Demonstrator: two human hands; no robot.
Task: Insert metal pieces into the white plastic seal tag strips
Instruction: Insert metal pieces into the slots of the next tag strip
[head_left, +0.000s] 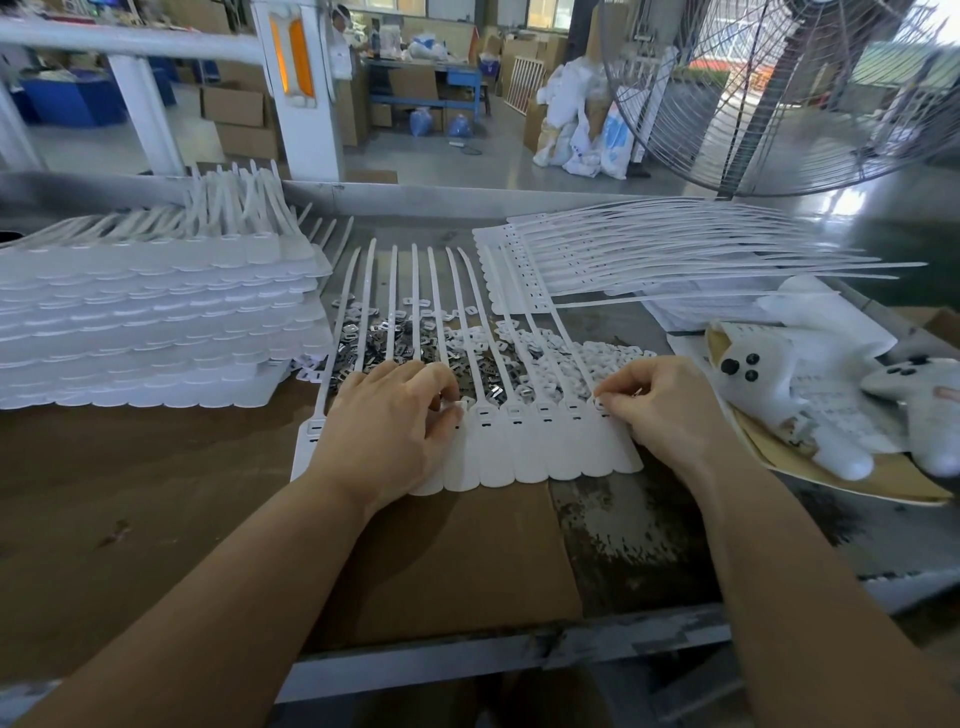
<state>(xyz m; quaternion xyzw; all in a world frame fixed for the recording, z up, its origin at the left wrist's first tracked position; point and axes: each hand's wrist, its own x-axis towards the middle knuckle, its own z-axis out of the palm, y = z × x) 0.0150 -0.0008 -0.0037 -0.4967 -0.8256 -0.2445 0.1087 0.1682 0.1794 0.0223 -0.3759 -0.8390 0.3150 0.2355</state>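
Observation:
A joined row of white seal tag strips (524, 452) lies flat on the cardboard in front of me, tails pointing away. Behind its heads sits a heap of small metal pieces (395, 345) mixed with white plastic clips (561, 364). My left hand (389, 426) rests on the left part of the row, fingers curled, pinching a small white piece at a tag head. My right hand (660, 405) pinches something small at the head of the rightmost tag; what it holds is too small to tell.
A tall stack of white tag sheets (156, 312) fills the left of the bench. More tag sheets (675, 260) fan out at the back right. Two white plush toys (810, 395) lie on cardboard at the right. A large floor fan (779, 88) stands behind the bench.

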